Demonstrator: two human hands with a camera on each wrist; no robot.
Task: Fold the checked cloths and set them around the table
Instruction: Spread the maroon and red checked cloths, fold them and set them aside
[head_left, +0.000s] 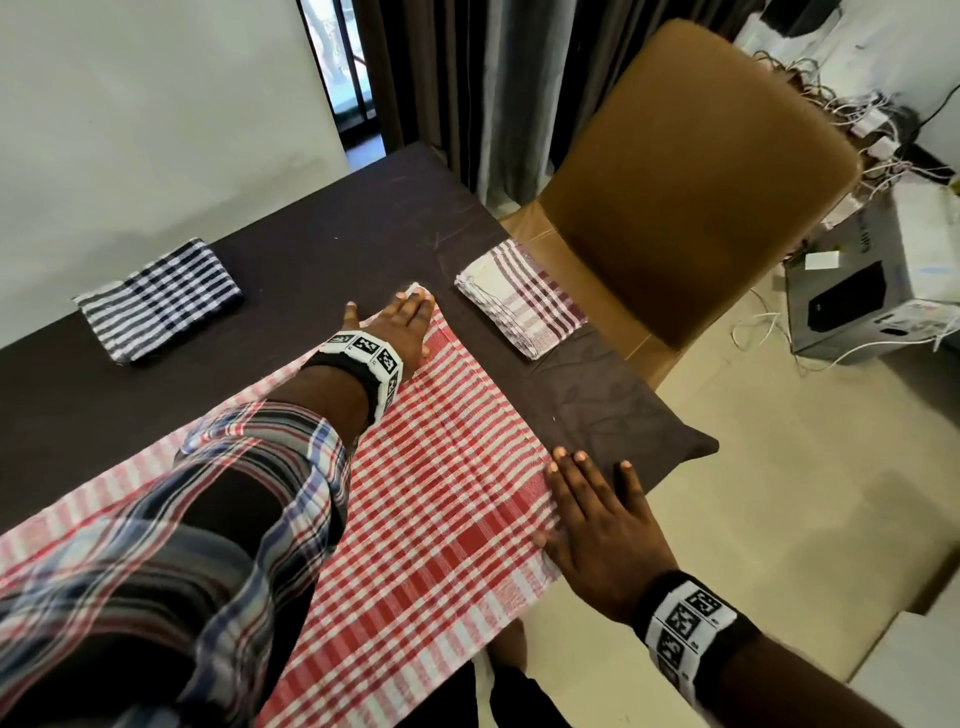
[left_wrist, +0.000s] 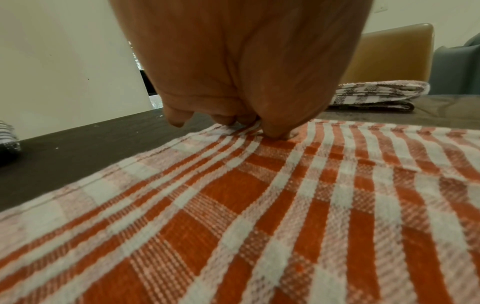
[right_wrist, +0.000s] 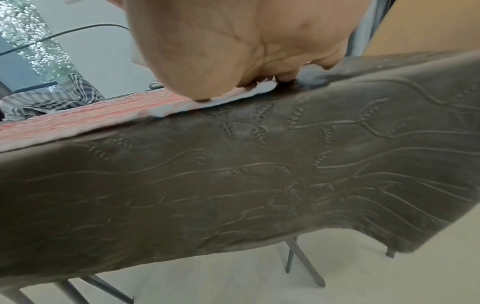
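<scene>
- The left hand pinches the far corner of the red checked cloth, thumb and fingers on the hem alone. A quick pull could slip it free and skew the fold.
- The right hand lies flat, fingers spread, on that cloth's right edge at the worktop rim. If the palm lifts early, the near end could slide off.
- The folded maroon cloth lies just beyond the red cloth's far corner, so a sweeping fold might knock it askew.

red cloth lay on counter | left hand held far corner | right hand lay flat on near edge | black cloth, maroon cloth sat folded beyond
</scene>
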